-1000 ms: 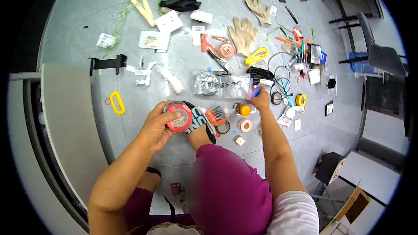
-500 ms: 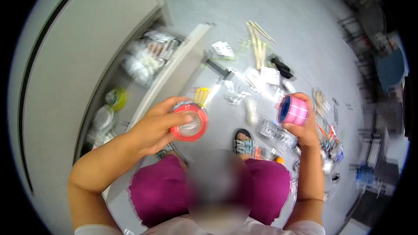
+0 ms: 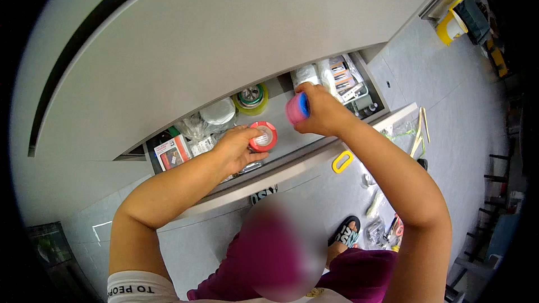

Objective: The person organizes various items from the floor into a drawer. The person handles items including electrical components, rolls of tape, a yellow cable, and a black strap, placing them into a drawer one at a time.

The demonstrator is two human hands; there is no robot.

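Both my hands are over an open drawer [image 3: 281, 164]. My left hand [image 3: 234, 148] is closed on a red-rimmed roll of tape [image 3: 270, 128], the thumb across its pale core. My right hand [image 3: 321, 109] grips a pink roll with a blue core [image 3: 293, 113], perhaps ribbon or tape, above the bare drawer bottom. Just behind the red roll, a round green and yellow roll [image 3: 251, 97] lies in the drawer. Beside it are a white round item in clear plastic [image 3: 218, 111] and a red and white box [image 3: 173, 153].
The drawer's right end holds packets and small boxed items [image 3: 343, 78]. A tall pale cabinet front [image 3: 236, 28] rises behind. On the floor at right lie a yellow-handled thing [image 3: 342, 162], pale sticks [image 3: 420, 134] and plastic-wrapped pieces [image 3: 376, 230]. A yellow bucket [image 3: 451, 27] stands far right.
My view has turned left toward the drawer. Both rolls have moved from above the floor near my knees to over the drawer, still held, and my hands have come closer together.
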